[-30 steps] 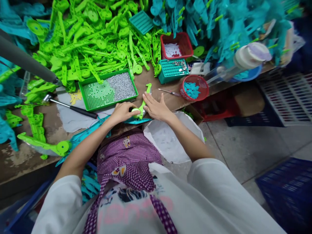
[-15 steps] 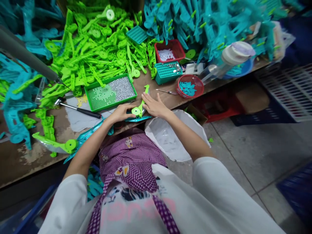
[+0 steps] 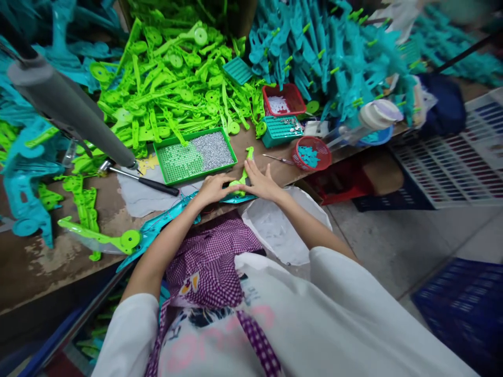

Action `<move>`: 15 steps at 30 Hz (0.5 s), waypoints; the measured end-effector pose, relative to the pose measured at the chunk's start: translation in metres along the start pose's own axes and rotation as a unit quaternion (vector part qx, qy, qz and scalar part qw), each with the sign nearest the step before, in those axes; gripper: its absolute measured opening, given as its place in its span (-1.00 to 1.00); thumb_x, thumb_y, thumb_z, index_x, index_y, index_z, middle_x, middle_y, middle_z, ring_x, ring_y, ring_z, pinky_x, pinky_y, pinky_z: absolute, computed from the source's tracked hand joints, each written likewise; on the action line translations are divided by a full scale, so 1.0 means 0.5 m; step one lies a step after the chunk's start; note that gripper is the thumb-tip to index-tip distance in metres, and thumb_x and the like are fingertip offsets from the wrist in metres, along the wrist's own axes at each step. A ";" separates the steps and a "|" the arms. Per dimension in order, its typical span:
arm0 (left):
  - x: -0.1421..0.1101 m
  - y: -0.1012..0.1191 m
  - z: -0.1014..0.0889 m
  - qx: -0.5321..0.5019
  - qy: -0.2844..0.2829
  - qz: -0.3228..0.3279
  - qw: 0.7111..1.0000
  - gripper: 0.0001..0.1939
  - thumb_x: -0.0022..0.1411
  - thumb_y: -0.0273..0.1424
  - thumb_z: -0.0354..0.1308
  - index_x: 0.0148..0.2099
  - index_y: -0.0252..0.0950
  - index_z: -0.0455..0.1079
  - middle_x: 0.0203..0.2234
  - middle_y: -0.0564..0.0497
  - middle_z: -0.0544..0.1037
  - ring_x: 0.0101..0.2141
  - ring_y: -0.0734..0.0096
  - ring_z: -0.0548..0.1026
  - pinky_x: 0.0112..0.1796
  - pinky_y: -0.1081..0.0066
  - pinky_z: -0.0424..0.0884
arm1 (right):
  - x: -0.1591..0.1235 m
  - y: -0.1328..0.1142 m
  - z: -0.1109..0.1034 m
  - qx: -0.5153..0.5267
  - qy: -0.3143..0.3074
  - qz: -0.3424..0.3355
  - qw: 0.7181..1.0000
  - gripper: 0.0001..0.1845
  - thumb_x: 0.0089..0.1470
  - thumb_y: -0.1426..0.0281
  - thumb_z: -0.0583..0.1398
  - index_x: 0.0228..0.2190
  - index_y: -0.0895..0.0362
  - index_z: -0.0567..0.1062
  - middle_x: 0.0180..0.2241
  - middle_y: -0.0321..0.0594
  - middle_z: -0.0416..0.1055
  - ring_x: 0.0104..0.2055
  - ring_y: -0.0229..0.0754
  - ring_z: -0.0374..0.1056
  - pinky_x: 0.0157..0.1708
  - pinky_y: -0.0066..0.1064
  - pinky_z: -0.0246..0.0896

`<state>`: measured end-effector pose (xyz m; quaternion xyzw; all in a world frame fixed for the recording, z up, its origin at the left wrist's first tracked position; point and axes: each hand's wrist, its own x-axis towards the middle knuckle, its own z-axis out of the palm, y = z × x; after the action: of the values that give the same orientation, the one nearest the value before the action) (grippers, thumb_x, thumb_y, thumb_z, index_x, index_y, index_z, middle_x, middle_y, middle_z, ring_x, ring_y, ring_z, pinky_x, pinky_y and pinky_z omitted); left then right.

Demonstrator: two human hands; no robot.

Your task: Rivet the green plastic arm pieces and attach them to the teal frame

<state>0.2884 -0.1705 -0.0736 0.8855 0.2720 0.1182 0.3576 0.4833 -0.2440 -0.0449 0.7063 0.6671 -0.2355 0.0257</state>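
A lime-green plastic arm-shaped part [image 3: 249,153] lies over a blue plastic piece [image 3: 240,199] at the table's front edge. My right hand [image 3: 262,183] rests flat along the green part, fingers spread, its thumb reaching toward my left hand. From the other side, my left hand [image 3: 214,189] touches the part's round end, thumb and fingers apart. That round end is partly covered by my hands. Just behind stands a green tray [image 3: 178,162] of small silvery pieces, probably screws.
A grey power screwdriver [image 3: 78,102] hangs at the left above a black-handled hammer [image 3: 151,184]. Green parts [image 3: 173,78] are heaped behind the tray. On the right are a thin screwdriver [image 3: 277,158], a red basket [image 3: 320,150] and a clear bottle [image 3: 356,133].
The view has shifted, so the table things sit lower and mostly further right. My left hand's fingers and my right thumb have closed in over the green part's round end.
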 end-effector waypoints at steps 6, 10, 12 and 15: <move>0.027 -0.022 -0.012 -0.059 0.006 -0.008 0.998 -0.69 0.29 -0.17 0.13 -0.03 -0.16 0.56 -0.15 -0.05 0.63 -0.16 0.24 0.55 -0.13 0.27 0.41 | 0.034 -0.004 -0.001 0.013 0.025 -0.024 0.999 0.06 0.10 -0.25 -0.19 0.37 0.21 -0.21 0.41 0.12 -0.37 0.46 0.13 -0.43 0.28 0.30 -0.73; 0.036 -0.031 -0.022 -0.098 -0.004 -0.027 0.995 -0.66 0.23 -0.17 0.19 0.00 -0.16 0.55 -0.16 -0.06 0.64 -0.21 0.25 0.55 -0.17 0.30 0.42 | 0.041 -0.007 -0.010 0.044 0.017 -0.033 0.998 0.06 0.10 -0.24 -0.11 0.37 0.20 -0.19 0.42 0.09 -0.41 0.46 0.14 -0.46 0.31 0.25 -0.67; 0.039 -0.025 -0.017 -0.087 -0.008 -0.035 0.996 -0.64 0.19 -0.16 0.23 -0.04 -0.20 0.57 -0.20 -0.08 0.62 -0.25 0.27 0.54 -0.20 0.31 0.43 | 0.035 -0.002 -0.012 0.059 0.006 -0.049 0.997 0.05 0.11 -0.22 -0.07 0.37 0.20 -0.14 0.42 0.07 -0.39 0.45 0.20 -0.48 0.31 0.28 -0.64; 0.043 -0.015 -0.002 -0.062 -0.002 -0.042 0.997 -0.65 0.16 -0.14 0.25 -0.08 -0.20 0.59 -0.19 -0.09 0.58 -0.26 0.30 0.53 -0.20 0.31 0.43 | 0.022 0.008 -0.013 0.075 -0.016 -0.077 0.994 -0.01 0.13 -0.18 -0.05 0.36 0.19 -0.05 0.42 -0.01 -0.35 0.44 0.27 -0.54 0.31 0.30 -0.52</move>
<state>0.3026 -0.1530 -0.0779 0.8497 0.3005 0.1177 0.4169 0.4889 -0.2318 -0.0440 0.6486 0.6997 -0.2976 -0.0348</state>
